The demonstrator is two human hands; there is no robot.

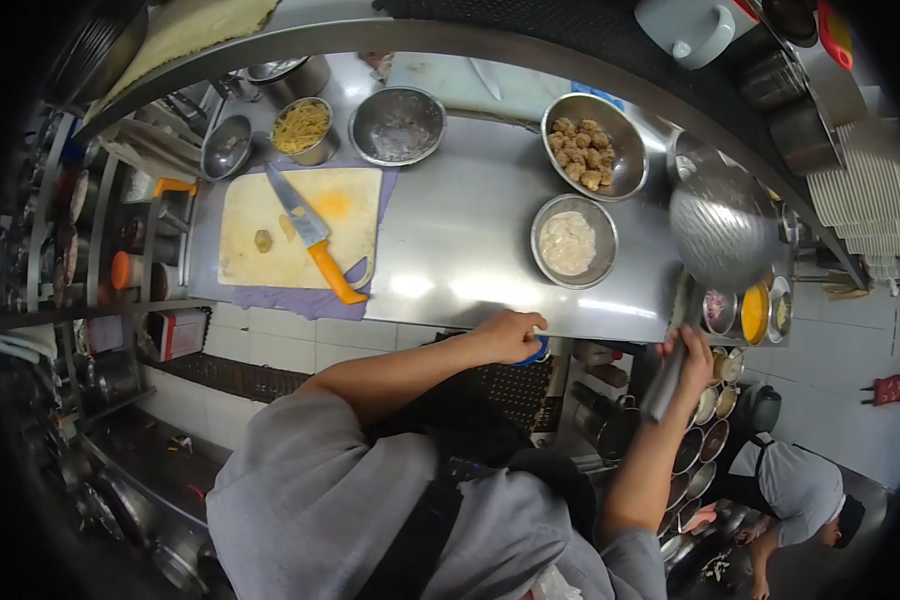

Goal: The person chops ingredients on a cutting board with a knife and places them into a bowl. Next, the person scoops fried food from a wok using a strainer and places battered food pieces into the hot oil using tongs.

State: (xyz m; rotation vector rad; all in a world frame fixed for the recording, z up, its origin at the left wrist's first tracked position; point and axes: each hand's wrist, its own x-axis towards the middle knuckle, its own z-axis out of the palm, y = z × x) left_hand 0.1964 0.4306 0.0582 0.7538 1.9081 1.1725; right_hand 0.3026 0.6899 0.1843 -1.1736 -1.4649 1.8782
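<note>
Head view: right hand [690, 366] has its fingers clamped on a handled metal utensil [725, 228], right of frame. Left hand [513, 337], frame centre, is curled at a blue object [536, 353]; whether it grips cannot be told.

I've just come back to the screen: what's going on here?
The person's right hand grips a long-handled round metal utensil, blurred, at the right end of the steel counter. The left hand is at the counter's front edge, near something blue; whether it holds that is unclear. A bowl of brown lumps stands behind one of pale mixture. To the left, a knife lies on a cutting board.
</note>
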